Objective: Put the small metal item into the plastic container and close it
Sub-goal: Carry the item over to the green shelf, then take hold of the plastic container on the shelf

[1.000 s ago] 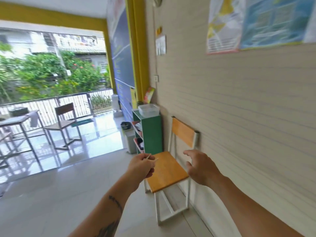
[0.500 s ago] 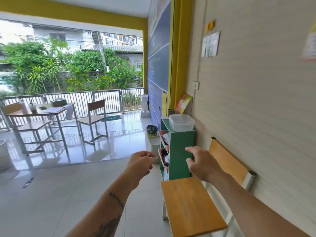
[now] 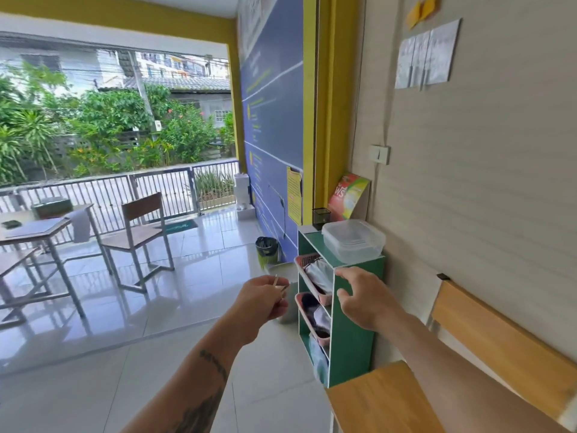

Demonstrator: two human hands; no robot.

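A clear plastic container (image 3: 352, 240) with its lid on sits on top of a green shelf unit (image 3: 352, 342) against the right wall. My left hand (image 3: 260, 303) is closed around a small thin metal item (image 3: 278, 284), whose tips stick out above my fingers. It hovers left of the shelf, below container height. My right hand (image 3: 363, 300) is empty with fingers spread, in front of the shelf's upper side panel, just below the container.
A wooden chair (image 3: 437, 385) stands at the lower right next to the shelf. Pink baskets (image 3: 307, 276) fill the shelf openings. A green bin (image 3: 267, 250) sits on the floor behind. A desk (image 3: 37, 229) and chair (image 3: 140, 235) stand at the left.
The view has advanced toward the green shelf; the container now looks larger and closer. Both hands have risen and moved nearer the shelf, the left still gripping the metal item.
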